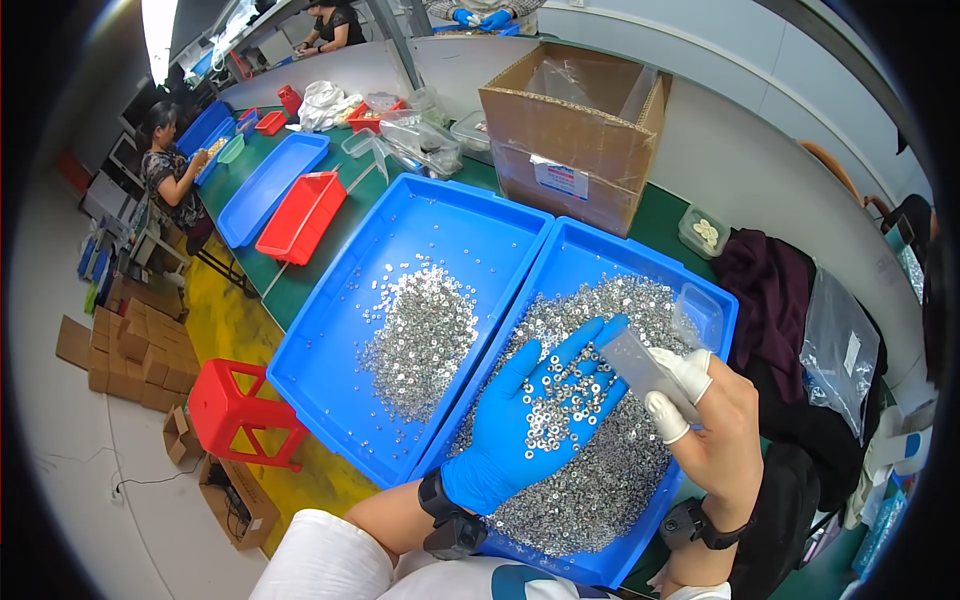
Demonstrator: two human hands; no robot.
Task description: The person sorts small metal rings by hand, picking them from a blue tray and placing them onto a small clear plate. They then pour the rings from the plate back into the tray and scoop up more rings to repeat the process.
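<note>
My left hand (515,430), in a blue glove, is held palm up over the right blue tray (715,345). Its fingers are stretched out and slightly cupped, and a heap of small metal rings (562,408) lies on palm and fingers. My right hand (715,415), with white covers on some fingertips, grips a small translucent plastic box (645,368) by one end, its far end touching or just above the left fingertips. Many more loose metal rings (590,520) fill the tray underneath. A clear plastic container (700,312) rests at that tray's right side.
A second blue tray (310,370) with a smaller ring pile (420,340) adjoins on the left. Behind stand a cardboard box (565,185) and a clear tub (704,232). Dark cloth (765,290) lies right. A red stool (235,412) stands left; co-workers sit farther off.
</note>
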